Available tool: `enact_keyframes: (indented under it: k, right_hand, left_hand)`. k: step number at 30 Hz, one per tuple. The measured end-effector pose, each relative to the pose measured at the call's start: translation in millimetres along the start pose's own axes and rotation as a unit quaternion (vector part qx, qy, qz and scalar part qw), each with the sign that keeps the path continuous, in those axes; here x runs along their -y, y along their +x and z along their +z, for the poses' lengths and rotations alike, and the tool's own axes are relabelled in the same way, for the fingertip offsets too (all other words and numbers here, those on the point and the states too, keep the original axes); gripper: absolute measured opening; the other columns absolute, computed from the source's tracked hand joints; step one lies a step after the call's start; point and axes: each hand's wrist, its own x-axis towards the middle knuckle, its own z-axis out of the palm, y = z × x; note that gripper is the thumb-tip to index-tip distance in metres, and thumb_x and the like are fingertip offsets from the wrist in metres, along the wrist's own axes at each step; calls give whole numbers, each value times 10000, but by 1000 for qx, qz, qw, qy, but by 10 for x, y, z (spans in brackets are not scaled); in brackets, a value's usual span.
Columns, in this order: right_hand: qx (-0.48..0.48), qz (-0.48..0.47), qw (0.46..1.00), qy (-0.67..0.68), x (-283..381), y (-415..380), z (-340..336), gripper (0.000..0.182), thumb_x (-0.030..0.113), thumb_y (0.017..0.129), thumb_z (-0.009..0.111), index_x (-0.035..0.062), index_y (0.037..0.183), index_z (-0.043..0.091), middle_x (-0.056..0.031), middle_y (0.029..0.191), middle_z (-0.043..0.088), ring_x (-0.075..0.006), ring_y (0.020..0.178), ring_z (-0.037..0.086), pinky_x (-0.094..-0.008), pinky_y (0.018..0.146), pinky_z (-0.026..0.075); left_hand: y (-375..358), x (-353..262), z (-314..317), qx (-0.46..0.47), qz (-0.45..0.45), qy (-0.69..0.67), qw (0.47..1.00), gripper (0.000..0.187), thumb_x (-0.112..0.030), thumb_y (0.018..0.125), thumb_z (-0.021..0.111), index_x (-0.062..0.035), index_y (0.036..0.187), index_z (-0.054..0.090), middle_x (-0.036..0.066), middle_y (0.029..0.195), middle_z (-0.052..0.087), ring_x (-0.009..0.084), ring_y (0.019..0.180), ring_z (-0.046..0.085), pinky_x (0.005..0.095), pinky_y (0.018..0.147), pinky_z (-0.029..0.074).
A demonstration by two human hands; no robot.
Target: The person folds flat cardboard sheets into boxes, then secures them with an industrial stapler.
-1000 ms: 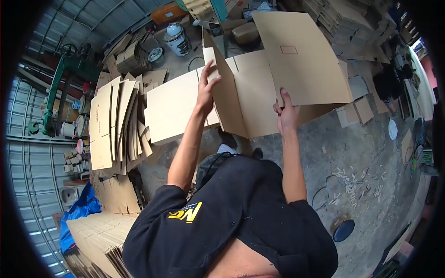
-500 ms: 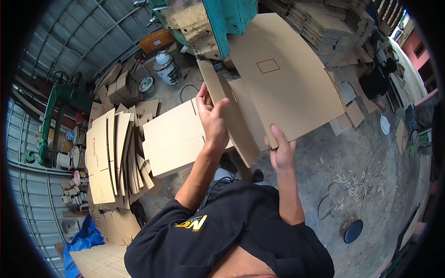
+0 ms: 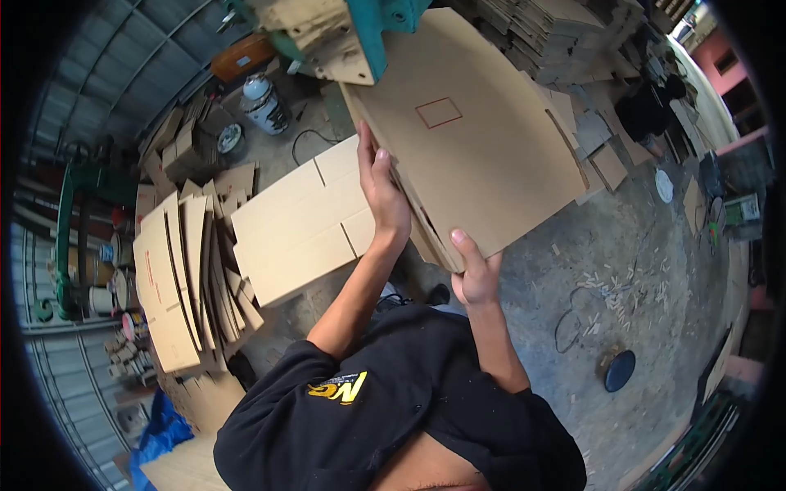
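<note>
We get soft daylight, brightest at the upper right, with strong fisheye distortion bending the metal wall [image 3: 70, 393] near black edges.

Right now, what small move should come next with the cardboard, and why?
Probably the left hand should press the cardboard's edge flatter: a dark gap shows between its layers. The right hand holds the near corner, thumb on top, and could steady it.
</note>
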Motion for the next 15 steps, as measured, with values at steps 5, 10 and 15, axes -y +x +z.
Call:
enact_keyframes:
  k: [5, 10, 15]
  right_hand:
    - [33, 0, 999, -17, -16, 42, -96, 395, -27, 872, 666, -21, 1250, 555, -76, 1194, 610, -158, 1092, 596, -302, 963, 473]
    - [37, -76, 995, -49, -18, 35, -54, 409, -21, 862, 682, -30, 1250, 552, -79, 1188, 612, -167, 1088, 598, -302, 965, 468]
    - [34, -54, 997, -38, -41, 37, -50, 425, -15, 855, 690, -30, 1253, 542, -88, 1205, 601, -175, 1106, 590, -309, 967, 467]
  left_hand:
    - [-35, -75, 124, -10, 7, 34, 999, 669, -354, 1038, 383, 21, 1559, 194, 177, 1589, 297, 251, 1442, 316, 345, 1181, 234]
    - [29, 144, 0, -8, 44, 74, 996, 730, -461, 1030, 390, 3, 1562, 205, 171, 1579, 303, 253, 1427, 333, 361, 1176, 250]
    - [-2, 155, -42, -39, 44, 134, 989, 707, -464, 1025, 385, 1, 1543, 262, 162, 1557, 334, 249, 1414, 353, 376, 1168, 272]
